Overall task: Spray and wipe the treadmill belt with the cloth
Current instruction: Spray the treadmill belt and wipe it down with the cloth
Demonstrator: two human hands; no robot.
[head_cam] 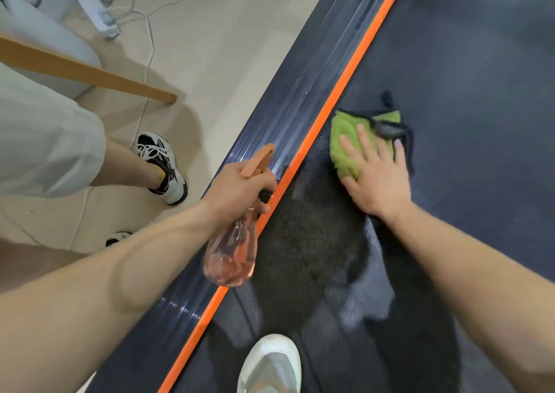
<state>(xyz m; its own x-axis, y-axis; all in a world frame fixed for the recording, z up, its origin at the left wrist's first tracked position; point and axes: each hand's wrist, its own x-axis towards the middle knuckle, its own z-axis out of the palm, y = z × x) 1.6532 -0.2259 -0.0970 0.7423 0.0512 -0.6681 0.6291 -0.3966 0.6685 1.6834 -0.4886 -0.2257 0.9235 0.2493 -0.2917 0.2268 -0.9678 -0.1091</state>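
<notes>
The dark treadmill belt (pixel 468 62) runs diagonally from lower left to upper right, edged by an orange stripe (pixel 345 83). A green cloth (pixel 345 140) lies on the belt close to that stripe. My right hand (pixel 378 173) presses flat on the cloth with fingers spread. My left hand (pixel 240 188) grips the neck of a clear pink spray bottle (pixel 231 257) with an orange trigger head, held over the side rail. The belt below my right hand has a wet, darker patch (pixel 309 242).
Another person's leg and a black-and-white sneaker (pixel 163 167) stand on the pale floor left of the treadmill. A wooden furniture leg (pixel 90 74), a power strip (pixel 100 17) and white cables lie further left. A white shoe (pixel 270 365) rests on the belt at the bottom.
</notes>
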